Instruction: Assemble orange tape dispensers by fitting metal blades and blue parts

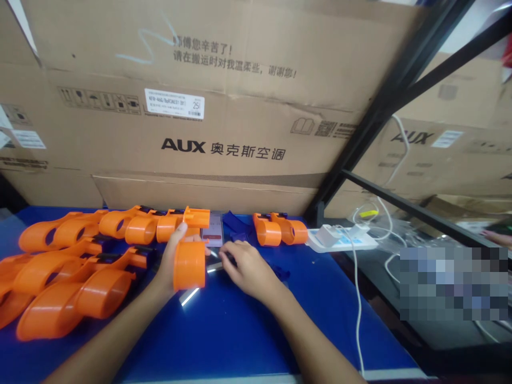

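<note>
An orange plastic ring-shaped part (190, 265) is held upright by my left hand (170, 258), its fingers wrapped round the far side. Just right of it, my right hand (252, 269) is low over the blue tabletop, fingertips pinched together. Whatever is between those fingertips is hidden. Below the held part lies a shiny metal-looking strip (189, 296). Dark blue pieces (240, 226) lie behind my right hand. What looks like a phone (212, 230) stands partly hidden behind the orange part.
Several similar orange parts with dark ends (106, 290) cover the table's left side. Two more orange parts (269, 233) sit at the back, beside a white power strip (340, 239) with trailing cables. A large cardboard box (224, 176) backs the table; a black metal frame (372, 122) rises at right.
</note>
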The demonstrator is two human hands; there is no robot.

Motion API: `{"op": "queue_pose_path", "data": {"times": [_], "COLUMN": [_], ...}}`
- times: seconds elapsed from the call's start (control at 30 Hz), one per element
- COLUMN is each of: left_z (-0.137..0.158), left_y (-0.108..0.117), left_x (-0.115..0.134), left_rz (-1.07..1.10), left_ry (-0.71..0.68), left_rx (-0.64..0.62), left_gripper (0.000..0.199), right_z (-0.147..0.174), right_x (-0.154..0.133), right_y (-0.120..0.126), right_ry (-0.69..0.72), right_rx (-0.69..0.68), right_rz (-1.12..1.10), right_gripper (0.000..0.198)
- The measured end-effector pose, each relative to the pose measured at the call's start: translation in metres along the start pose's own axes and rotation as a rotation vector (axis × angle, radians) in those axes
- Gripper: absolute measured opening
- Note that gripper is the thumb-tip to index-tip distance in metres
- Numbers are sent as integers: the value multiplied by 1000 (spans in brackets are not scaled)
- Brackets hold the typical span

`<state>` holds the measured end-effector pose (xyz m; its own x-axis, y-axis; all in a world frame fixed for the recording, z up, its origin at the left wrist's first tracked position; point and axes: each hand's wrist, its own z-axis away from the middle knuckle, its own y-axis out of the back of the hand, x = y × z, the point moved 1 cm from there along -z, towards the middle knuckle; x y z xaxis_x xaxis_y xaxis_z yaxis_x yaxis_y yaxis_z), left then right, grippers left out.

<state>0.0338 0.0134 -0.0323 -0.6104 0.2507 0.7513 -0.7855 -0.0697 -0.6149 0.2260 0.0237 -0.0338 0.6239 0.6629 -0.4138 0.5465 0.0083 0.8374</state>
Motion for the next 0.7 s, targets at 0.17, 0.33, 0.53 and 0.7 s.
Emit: {"op": "queue_pose_path", "data": {"times": [0.17, 0.33, 0.53, 0.7], "left_z": [-3, -11, -9, -2], "left_y": [0, 6, 6, -5], "left_x": [-7, -22, -24, -21], "left_rz": [-108, -228, -260, -257], "left_ry": [-72, -180, -149, -14], "left_rx": [1, -54, -61, -82], "left_gripper": [50, 38, 37, 42], "right_z": [0, -3, -4, -6], "right_x": [7, 9, 8, 11], "right_y": [3, 3, 4, 1], "right_ry": [-173, -223, -285, -294], "right_rx": [243, 301, 398, 419], "right_rz": [-418, -889, -973, -1036], "right_gripper": [23, 17, 18, 27]}}
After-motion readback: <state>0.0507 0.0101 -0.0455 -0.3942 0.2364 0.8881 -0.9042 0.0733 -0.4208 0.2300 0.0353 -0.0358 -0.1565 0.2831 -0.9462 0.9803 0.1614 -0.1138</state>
